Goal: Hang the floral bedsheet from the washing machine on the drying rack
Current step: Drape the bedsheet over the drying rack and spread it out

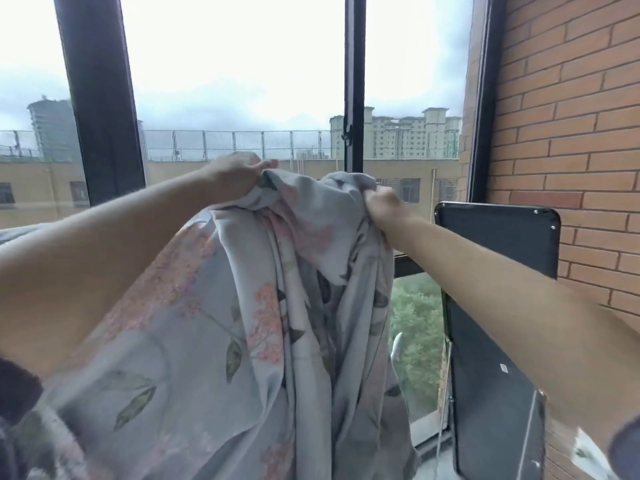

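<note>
The floral bedsheet (pixel 277 341) runs off the bottom edge, so its full length cannot be told; whatever bears it at the top lies hidden under the bunched cloth, and no rack rail shows. The right hand (pixel 382 206) is motion-blurred, its fingers sunk in folds; the left hand (pixel 239 176) shows its back only. Both arms are cut by the frame edges.

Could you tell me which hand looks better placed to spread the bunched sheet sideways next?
Probably the left hand: it grips the floral bedsheet at the top, with window beyond it. The right hand grips beside a black panel and brick wall, leaving less room.
</note>
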A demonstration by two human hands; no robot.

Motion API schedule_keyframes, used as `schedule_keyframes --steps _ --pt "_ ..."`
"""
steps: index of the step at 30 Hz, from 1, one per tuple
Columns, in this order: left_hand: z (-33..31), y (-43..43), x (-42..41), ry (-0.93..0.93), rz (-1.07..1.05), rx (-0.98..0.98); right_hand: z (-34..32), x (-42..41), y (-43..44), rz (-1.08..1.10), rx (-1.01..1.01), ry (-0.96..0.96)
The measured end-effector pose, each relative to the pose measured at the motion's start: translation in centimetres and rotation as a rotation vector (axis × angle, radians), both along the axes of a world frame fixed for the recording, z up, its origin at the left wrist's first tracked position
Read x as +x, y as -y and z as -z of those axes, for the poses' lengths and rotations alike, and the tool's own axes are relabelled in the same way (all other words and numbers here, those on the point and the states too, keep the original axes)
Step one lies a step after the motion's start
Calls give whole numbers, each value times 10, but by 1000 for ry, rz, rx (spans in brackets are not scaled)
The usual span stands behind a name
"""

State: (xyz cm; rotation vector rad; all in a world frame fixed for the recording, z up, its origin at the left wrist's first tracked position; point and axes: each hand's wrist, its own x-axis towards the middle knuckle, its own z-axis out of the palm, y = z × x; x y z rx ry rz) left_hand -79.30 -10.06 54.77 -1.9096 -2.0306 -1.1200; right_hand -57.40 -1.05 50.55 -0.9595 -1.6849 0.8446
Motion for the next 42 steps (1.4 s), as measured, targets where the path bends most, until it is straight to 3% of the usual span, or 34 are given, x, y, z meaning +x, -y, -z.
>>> schedule_keyframes --steps 5,9,12,14,17,21,25,30,32,35,39,42 --pt "18 20 3 -164 25 64 -27 1 -12 120 24 179" --pt "43 29 0 -456 -187 476 -32 -4 -17 133 23 309" --pt "57 27 2 -646 -220 317 -30 -9 -20 -143 -86 386" --pt "64 19 3 -703 -275 171 -27 -12 -22 -248 20 532" --pt "63 20 5 -715 -259 262 -26 -20 -30 -216 145 539" --pt "48 31 -8 -612 -150 358 -31 -31 -57 -73 178 295" --pt "48 45 -34 -75 -182 453 -41 -43 -73 40 144 126" --pt "40 58 -73 483 -332 665 -45 -44 -86 228 87 158" --pt "35 59 -79 516 -333 667 -41 -46 -92 167 72 227" --pt "32 57 -78 274 -319 487 -31 -50 -82 -11 138 453" --pt "21 56 -58 -203 -311 72 -31 -53 -75 -134 205 682" --pt "16 52 -26 -554 -321 -30 -35 -51 -72 -129 194 867"
